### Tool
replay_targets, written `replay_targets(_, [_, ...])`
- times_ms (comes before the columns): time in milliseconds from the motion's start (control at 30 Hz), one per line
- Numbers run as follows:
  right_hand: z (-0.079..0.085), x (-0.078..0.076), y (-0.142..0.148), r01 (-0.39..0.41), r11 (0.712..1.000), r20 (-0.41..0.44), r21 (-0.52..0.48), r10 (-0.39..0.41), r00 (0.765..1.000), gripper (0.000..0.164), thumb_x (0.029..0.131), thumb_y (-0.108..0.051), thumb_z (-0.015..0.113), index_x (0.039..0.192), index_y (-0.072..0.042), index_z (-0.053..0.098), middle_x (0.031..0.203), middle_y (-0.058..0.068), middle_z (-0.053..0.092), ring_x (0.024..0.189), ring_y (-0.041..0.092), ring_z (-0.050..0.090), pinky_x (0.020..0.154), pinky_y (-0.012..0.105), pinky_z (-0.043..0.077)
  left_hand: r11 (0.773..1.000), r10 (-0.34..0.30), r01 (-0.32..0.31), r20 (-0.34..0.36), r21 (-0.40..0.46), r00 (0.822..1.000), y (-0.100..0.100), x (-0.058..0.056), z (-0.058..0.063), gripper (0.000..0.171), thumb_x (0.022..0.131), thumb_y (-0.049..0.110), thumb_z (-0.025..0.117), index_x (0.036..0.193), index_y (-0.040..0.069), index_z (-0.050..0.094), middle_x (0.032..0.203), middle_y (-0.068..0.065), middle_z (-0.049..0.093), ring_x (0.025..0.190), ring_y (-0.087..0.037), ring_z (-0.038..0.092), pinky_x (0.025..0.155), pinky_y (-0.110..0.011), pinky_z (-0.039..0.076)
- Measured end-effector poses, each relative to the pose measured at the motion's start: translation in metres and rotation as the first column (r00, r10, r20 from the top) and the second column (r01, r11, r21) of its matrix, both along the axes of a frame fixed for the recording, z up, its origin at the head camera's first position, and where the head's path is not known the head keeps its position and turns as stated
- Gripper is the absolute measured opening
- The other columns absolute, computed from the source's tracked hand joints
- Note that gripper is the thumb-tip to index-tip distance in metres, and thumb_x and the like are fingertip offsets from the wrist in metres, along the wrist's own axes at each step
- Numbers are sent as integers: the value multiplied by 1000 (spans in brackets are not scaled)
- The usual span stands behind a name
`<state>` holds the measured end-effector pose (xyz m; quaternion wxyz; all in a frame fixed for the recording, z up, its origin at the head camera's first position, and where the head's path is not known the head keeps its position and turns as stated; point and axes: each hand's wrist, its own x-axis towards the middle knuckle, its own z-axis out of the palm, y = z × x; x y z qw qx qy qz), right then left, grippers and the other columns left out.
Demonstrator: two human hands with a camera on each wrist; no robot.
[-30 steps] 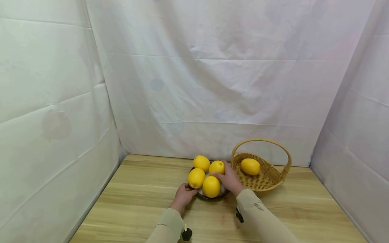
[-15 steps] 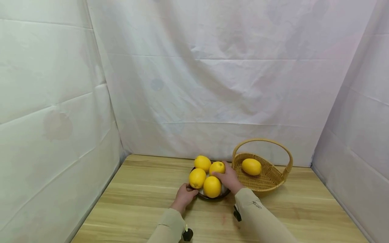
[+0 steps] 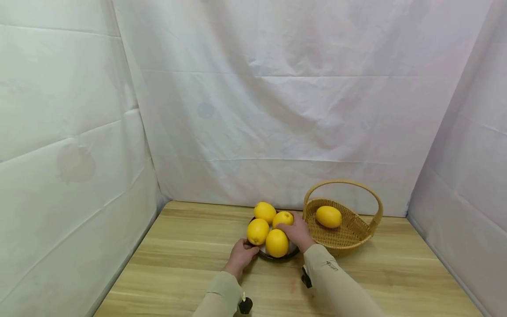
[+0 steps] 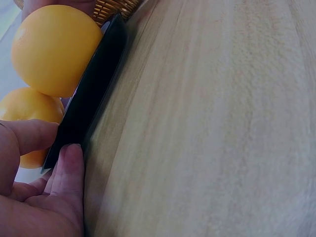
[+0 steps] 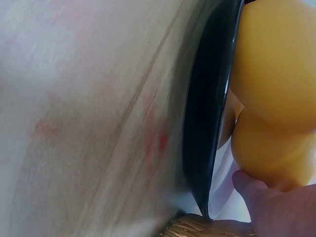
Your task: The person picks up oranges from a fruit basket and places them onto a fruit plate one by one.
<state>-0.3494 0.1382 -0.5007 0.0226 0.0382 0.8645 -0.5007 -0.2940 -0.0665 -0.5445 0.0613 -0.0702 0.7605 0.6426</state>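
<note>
A dark round dish (image 3: 279, 259) with a pale inside holds several yellow-orange oranges (image 3: 277, 243). At its left front edge, my left hand (image 3: 240, 255) pinches the rim. The left wrist view shows the thumb above the dish's dark wall (image 4: 94, 84) and fingers under it. My right hand (image 3: 299, 233) grips the back right orange (image 3: 283, 219), which sits among the others in the dish. In the right wrist view, the thumb (image 5: 249, 185) presses against that orange (image 5: 269, 148); the remaining fingers are hidden.
Right of the dish stands a wicker basket (image 3: 336, 240) with a tall arched handle, close against it. One oval yellow fruit (image 3: 328, 216) lies inside. White cloth (image 3: 253, 119) hangs behind the wooden table (image 3: 190, 237) and along both sides.
</note>
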Motion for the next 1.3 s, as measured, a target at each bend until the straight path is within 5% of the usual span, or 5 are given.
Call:
replay_targets(700, [-2, -2, 1, -22, 1000, -4, 4, 22, 1000, 73, 90, -37, 72, 150, -9, 41, 137, 18, 55, 114, 33, 60, 91, 50, 52, 1000, 2, -2, 0, 11, 1000, 0, -2, -1, 40, 91, 6, 70, 123, -10, 52, 101, -17, 63, 86, -18, 62, 77, -28, 57])
replay_targets(1300, [11, 8, 0, -69, 995, 0, 70, 69, 998, 73, 97, -35, 64, 157, -9, 30, 149, 22, 48, 126, 38, 54, 100, 56, 48, 1000, -12, 12, -1, 7, 1000, -2, -5, -4, 40, 91, 7, 69, 123, -9, 52, 105, -19, 63, 89, -18, 64, 80, -32, 58])
